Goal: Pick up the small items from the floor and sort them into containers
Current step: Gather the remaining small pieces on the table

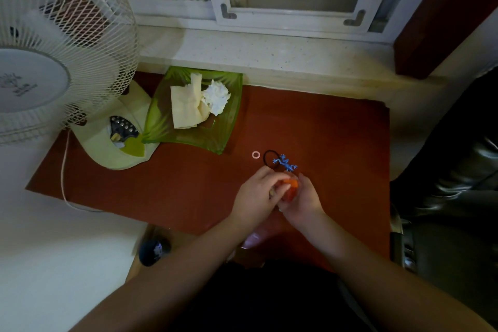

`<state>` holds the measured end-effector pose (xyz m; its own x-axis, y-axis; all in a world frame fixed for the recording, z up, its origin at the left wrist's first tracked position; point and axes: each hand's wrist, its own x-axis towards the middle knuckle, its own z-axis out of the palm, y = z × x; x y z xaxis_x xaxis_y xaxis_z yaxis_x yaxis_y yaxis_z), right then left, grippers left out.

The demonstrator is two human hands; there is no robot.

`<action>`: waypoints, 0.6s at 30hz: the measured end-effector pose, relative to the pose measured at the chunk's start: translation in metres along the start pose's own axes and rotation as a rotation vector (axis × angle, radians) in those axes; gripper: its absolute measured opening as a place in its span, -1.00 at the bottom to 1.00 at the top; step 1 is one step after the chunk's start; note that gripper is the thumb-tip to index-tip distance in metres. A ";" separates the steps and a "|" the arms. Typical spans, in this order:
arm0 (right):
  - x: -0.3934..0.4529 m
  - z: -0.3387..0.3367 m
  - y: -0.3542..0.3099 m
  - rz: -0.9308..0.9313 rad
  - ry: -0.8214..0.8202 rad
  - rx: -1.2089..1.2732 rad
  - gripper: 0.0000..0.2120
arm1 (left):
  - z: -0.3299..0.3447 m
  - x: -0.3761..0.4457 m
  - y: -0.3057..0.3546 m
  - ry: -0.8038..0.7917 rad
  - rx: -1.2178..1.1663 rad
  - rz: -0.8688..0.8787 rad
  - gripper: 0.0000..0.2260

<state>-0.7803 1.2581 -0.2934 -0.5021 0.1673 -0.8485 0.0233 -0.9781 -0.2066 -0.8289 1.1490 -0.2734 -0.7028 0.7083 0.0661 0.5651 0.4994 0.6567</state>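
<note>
Fingers of both hands (280, 194) grip orange obj (291, 184).

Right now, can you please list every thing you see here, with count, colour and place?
mat: 1, red-brown, on the floor under the window.
fan: 1, white, left, base on the mat.
tray: 1, green, on the mat beside the fan base.
papers: several, cream and white, crumpled in the tray.
ring: 1, pink, on the mat.
hair tie: 1, black, right of the ring.
lizard: 1, blue, beside the hair tie.
orange thing: 1, between both hands.
left hand: grips the orange thing.
right hand: grips the orange thing.
</note>
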 end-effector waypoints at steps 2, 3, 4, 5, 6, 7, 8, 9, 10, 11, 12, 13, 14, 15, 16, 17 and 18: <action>0.000 -0.001 -0.001 -0.020 0.045 -0.014 -0.71 | -0.006 -0.002 -0.004 0.103 -0.053 -0.075 -0.90; 0.000 -0.002 -0.003 -0.028 0.060 -0.029 -0.73 | -0.008 -0.003 -0.008 0.143 -0.062 -0.114 -0.94; -0.001 -0.003 -0.005 -0.031 0.069 -0.041 -0.74 | -0.011 -0.004 -0.015 0.166 -0.064 -0.153 -0.96; -0.001 -0.006 -0.009 -0.032 0.073 -0.049 -0.74 | -0.014 -0.005 -0.021 0.177 -0.066 -0.187 -0.96; -0.003 -0.008 -0.012 -0.034 0.072 -0.058 -0.73 | -0.015 -0.006 -0.028 0.184 -0.070 -0.215 -0.95; -0.004 -0.010 -0.016 -0.038 0.068 -0.067 -0.74 | -0.017 -0.006 -0.034 0.197 -0.093 -0.246 -0.94; -0.006 -0.012 -0.019 -0.047 0.069 -0.078 -0.75 | -0.017 -0.006 -0.040 0.205 -0.138 -0.301 -0.91; -0.008 -0.016 -0.023 -0.062 0.076 -0.096 -0.76 | -0.018 -0.008 -0.044 0.208 -0.206 -0.368 -0.88; -0.009 -0.019 -0.026 -0.078 0.082 -0.115 -0.76 | -0.019 -0.009 -0.047 0.203 -0.260 -0.431 -0.86; -0.011 -0.022 -0.029 -0.098 0.086 -0.129 -0.77 | -0.021 -0.009 -0.049 0.193 -0.295 -0.463 -0.83; -0.014 -0.024 -0.033 -0.117 0.090 -0.141 -0.77 | -0.022 -0.010 -0.052 0.173 -0.299 -0.474 -0.82; -0.017 -0.027 -0.036 -0.130 0.101 -0.149 -0.77 | -0.023 -0.010 -0.055 0.151 -0.294 -0.479 -0.80; -0.022 -0.030 -0.039 -0.142 0.110 -0.154 -0.77 | -0.024 -0.011 -0.058 0.130 -0.277 -0.482 -0.79; -0.026 -0.034 -0.042 -0.152 0.117 -0.154 -0.78 | -0.026 -0.011 -0.059 0.114 -0.270 -0.487 -0.78; -0.031 -0.038 -0.043 -0.163 0.126 -0.151 -0.78 | -0.027 -0.011 -0.059 0.098 -0.275 -0.495 -0.77; -0.035 -0.042 -0.043 -0.174 0.138 -0.150 -0.78 | -0.028 -0.010 -0.057 0.082 -0.296 -0.502 -0.76; -0.039 -0.044 -0.043 -0.186 0.147 -0.154 -0.78 | -0.028 -0.010 -0.056 0.064 -0.314 -0.509 -0.75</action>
<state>-0.7231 1.2990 -0.2728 -0.3792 0.3690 -0.8486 0.0796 -0.9006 -0.4272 -0.8659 1.1003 -0.2903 -0.8819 0.3821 -0.2761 0.0029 0.5901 0.8074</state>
